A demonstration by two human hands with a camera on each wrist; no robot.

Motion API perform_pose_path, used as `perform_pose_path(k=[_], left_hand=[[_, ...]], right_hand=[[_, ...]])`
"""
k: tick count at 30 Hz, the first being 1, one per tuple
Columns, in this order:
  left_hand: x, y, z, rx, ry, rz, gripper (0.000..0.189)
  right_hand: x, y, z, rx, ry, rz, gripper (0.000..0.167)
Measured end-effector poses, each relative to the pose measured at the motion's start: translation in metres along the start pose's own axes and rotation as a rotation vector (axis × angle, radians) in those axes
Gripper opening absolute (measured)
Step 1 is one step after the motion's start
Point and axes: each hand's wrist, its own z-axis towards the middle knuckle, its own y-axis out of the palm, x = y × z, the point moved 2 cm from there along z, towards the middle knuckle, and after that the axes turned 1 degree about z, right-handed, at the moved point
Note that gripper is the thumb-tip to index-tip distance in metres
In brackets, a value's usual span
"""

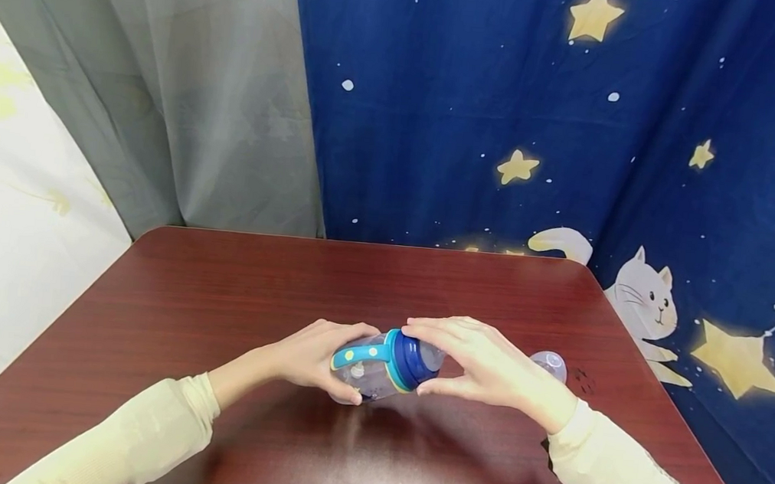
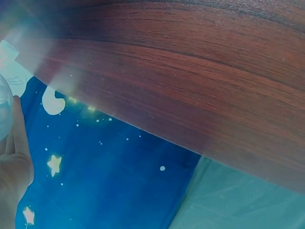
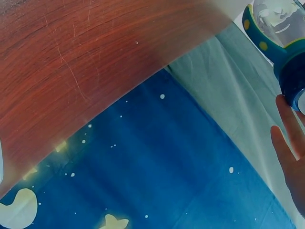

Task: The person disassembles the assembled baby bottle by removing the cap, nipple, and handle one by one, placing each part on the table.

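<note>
A clear baby bottle [image 1: 378,385] is held tilted on its side above the table, its top towards the right. It has a light-blue handle [image 1: 362,353] with yellow dots and a dark-blue collar [image 1: 411,363] around a translucent tip. My left hand [image 1: 315,355] grips the clear body from the left, thumb below. From the right, my right hand [image 1: 481,362] holds the collar, fingers over its top and thumb underneath. Fingertips of that hand meet the collar [image 3: 293,78] in the right wrist view. Only the edge of the bottle [image 2: 5,107] shows in the left wrist view.
A clear dome-shaped cap [image 1: 548,364] lies on the table behind my right wrist, partly hidden by it. The reddish-brown wooden table [image 1: 253,276] reaches back to a grey curtain [image 1: 233,105] and a blue starry curtain [image 1: 439,123].
</note>
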Motion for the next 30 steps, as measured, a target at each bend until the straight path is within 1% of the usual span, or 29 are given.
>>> perform_pose_path(k=[4,8,16,21,24,26,30], left_hand=[[-0.0008,0.0001,-0.0001,0.004,0.016,0.020,0.073],[-0.0010,0.0001,0.0002,0.010,0.027,0.036,0.073],[-0.0018,-0.0007,0.0008,0.008,0.027,0.023,0.073],[-0.0031,-0.0010,0.0016,-0.001,0.029,0.010,0.074],[-0.0041,-0.0009,0.0015,-0.003,0.029,0.007,0.074],[-0.0046,-0.0009,0.0014,-0.001,0.027,0.002,0.074],[-0.0050,-0.0017,0.0015,0.004,0.018,0.002,0.074]], right_hand=[[0.0003,-0.0001,0.0001,-0.003,-0.035,0.007,0.063],[0.0008,0.0000,0.0002,-0.002,-0.053,0.007,0.062],[0.0010,0.0007,0.0009,-0.015,-0.081,0.016,0.056],[0.0010,0.0005,0.0010,-0.021,-0.087,0.013,0.056],[0.0009,0.0008,0.0010,-0.022,-0.072,0.006,0.060],[0.0006,0.0008,0.0015,-0.006,-0.052,0.001,0.064],[0.0003,-0.0002,0.0026,0.029,0.020,-0.017,0.068]])
